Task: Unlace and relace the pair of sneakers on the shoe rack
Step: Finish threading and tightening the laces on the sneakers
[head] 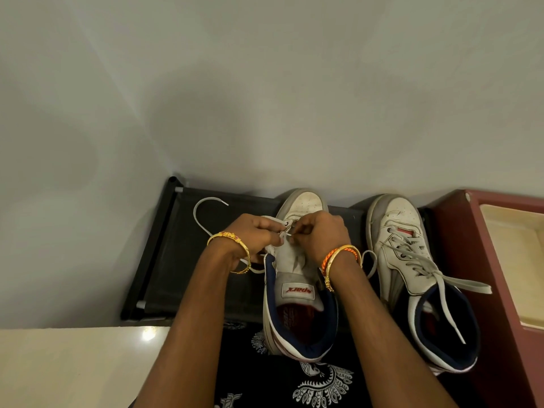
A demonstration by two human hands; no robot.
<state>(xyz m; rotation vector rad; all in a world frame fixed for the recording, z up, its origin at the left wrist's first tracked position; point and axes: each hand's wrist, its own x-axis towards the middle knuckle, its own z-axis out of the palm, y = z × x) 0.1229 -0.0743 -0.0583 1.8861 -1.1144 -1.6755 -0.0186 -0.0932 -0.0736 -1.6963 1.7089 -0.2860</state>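
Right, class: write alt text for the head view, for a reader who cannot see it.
Both hands, left and right, pinch a white lace at the left sneaker on a black rack. The right sneaker beside it is laced, untied.

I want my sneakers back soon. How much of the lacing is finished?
Not much yet. The right sneaker is laced up, ends untied; whether it has been redone is unclear. The left sneaker is in hand: the left hand and right hand pinch its lace near the toe eyelets. Most of its eyelets remain.
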